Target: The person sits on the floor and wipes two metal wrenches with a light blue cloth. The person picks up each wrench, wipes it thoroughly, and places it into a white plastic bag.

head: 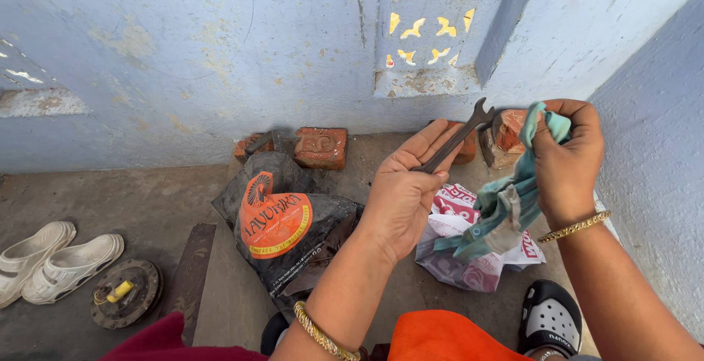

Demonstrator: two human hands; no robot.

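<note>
My left hand [402, 194] holds a dark metal open-ended spanner [456, 139] across its palm, the jaw pointing up and to the right. My right hand [566, 159] is closed on a teal cloth [506, 203] that hangs down beside the spanner's upper end. Both wrists wear gold bangles. Below the hands lies a white and red plastic bag [469, 265] on the concrete floor.
A black sack with an orange round label [282, 221] lies left of my hands. Red bricks [320, 146] stand against the blue wall. White clogs [51, 260] and a round rusty metal disc [125, 293] sit at the left. A black and white clog [550, 317] is by my leg.
</note>
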